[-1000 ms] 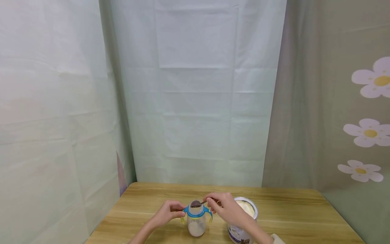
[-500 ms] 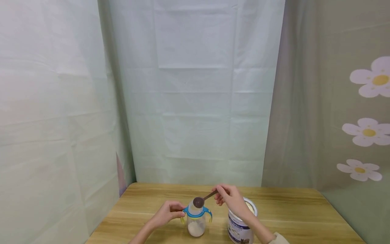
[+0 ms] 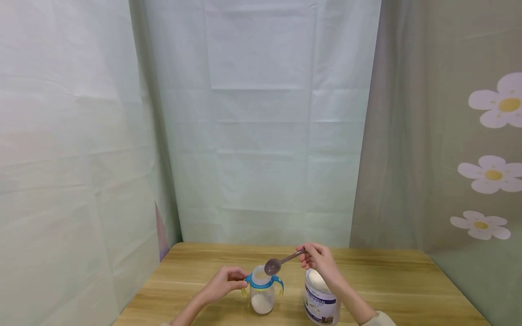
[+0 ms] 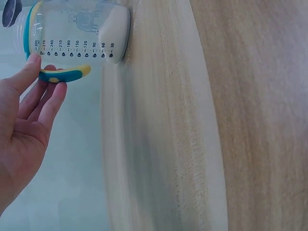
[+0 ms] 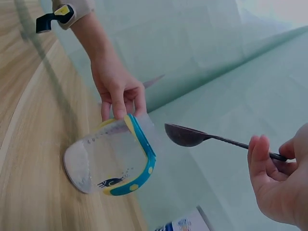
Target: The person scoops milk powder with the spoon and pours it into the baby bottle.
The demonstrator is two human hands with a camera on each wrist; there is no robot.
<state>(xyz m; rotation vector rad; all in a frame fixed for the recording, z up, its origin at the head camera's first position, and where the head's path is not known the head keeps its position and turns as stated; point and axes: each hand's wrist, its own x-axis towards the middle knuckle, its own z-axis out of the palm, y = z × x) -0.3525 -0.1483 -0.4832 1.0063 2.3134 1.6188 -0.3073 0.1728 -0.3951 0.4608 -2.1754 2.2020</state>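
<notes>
A clear baby bottle (image 3: 262, 296) with blue-and-yellow side handles stands uncapped on the table, white powder in its bottom. My left hand (image 3: 227, 284) pinches its left handle (image 4: 65, 74) between thumb and fingers. My right hand (image 3: 320, 262) holds a dark measuring spoon (image 5: 185, 135) by the end of its handle. The spoon's bowl hangs beside and above the bottle's open mouth, and a little residue shows inside it. Below my right hand stands an open milk powder tin (image 3: 321, 305), full of pale powder and partly hidden by the wrist.
The wooden table (image 3: 195, 271) reaches back to a pale hanging curtain (image 3: 265, 181). More curtains close in both sides; the right one carries printed white flowers (image 3: 493, 174).
My right hand has drawn back to the right and up, lifting the spoon out of the bottle's mouth and turning its bowl upright. The left hand and bottle have stayed put.
</notes>
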